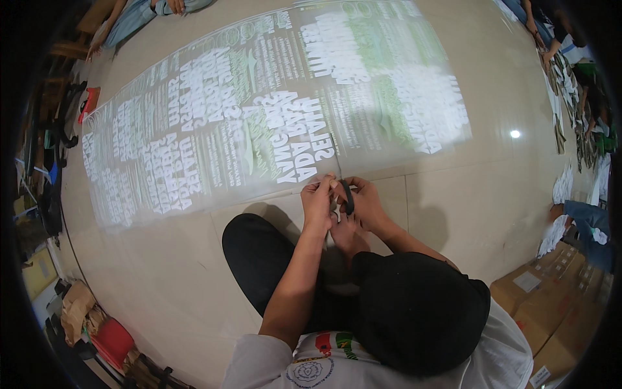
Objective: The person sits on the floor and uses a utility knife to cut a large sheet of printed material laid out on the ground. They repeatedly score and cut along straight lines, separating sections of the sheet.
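A large clear plastic sheet (214, 123) printed with white and green lettering lies on the tiled floor in front of me. My left hand (317, 202) is closed at the sheet's near edge, thumb and fingertips pinched together on the plastic. Close beside it, my right hand (365, 202) is curled round a pair of scissors (348, 196); their black handle shows and the blades are mostly hidden. A thin line runs up the sheet from my hands between two printed panels. My bare foot (348, 235) rests just below my hands.
Cardboard boxes (564, 301) stand at the lower right. Strips of cloth (570, 110) lie along the right, by other people. At the top left, another person's jeans-clad legs (139, 19) lie near the sheet. A brown paper bag (78, 308) and a red object (111, 340) sit lower left.
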A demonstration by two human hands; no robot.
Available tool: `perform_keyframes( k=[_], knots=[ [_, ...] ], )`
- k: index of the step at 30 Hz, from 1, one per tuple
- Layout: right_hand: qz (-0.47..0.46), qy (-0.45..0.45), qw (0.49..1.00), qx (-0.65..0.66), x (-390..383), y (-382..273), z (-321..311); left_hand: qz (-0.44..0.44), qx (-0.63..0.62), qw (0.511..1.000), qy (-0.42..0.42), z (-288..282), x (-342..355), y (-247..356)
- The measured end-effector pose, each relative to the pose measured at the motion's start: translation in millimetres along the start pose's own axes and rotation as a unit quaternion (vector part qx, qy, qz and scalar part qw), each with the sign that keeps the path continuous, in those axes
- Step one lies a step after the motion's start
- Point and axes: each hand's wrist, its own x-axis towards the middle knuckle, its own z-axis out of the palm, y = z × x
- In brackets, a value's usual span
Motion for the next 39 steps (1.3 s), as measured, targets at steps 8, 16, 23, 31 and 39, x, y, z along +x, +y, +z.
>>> perform_keyframes(
  k=[8,16,23,31,39],
  knots=[
    [0.015,-0.009,1.0,-0.006,-0.6,-13.7,3.8,-0.008,-0.001,1.0,-0.001,-1.1,0.5,0.4],
    [0.017,-0.021,0.999,0.025,-16.9,-24.4,10.9,-0.018,0.041,0.999,-0.031,-15.2,8.8,-4.4],
    [0.036,-0.021,0.999,0.004,-10.2,-33.5,10.9,0.009,0.019,1.0,0.007,-4.6,2.8,-0.8],
    [-0.009,-0.033,0.999,0.001,12.2,-22.7,6.5,-0.007,0.05,0.997,-0.05,-15.2,3.4,-1.8],
    [-0.017,-0.011,1.0,-0.003,39.4,-32.5,8.7,-0.004,0.066,0.996,-0.057,-6.9,-11.2,12.5]
  ],
)
